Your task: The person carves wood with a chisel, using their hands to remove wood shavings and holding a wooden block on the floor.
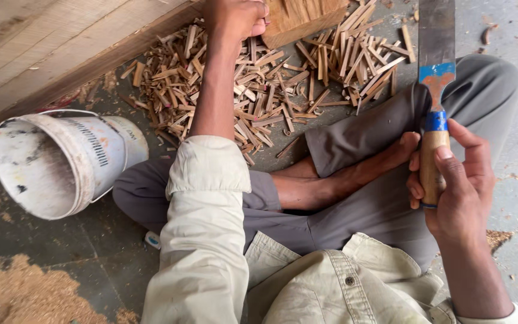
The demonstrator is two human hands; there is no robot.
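Observation:
I sit cross-legged on the floor. My right hand [451,180] grips the wooden handle of a large flat-bladed chopping knife [436,54]; its blade points away from me, above my right knee. My left hand [236,18] reaches forward with its fingers closed, resting against a wooden block [298,18] at the top of the view. What it holds is hidden. Below and around the block lies a pile of split wooden sticks [271,84].
A dirty white plastic bucket [61,162] lies on its side at my left. A wooden plank [43,54] runs along the upper left. Sawdust [19,294] covers the floor at the lower left. My grey-trousered legs and bare foot [343,180] fill the centre.

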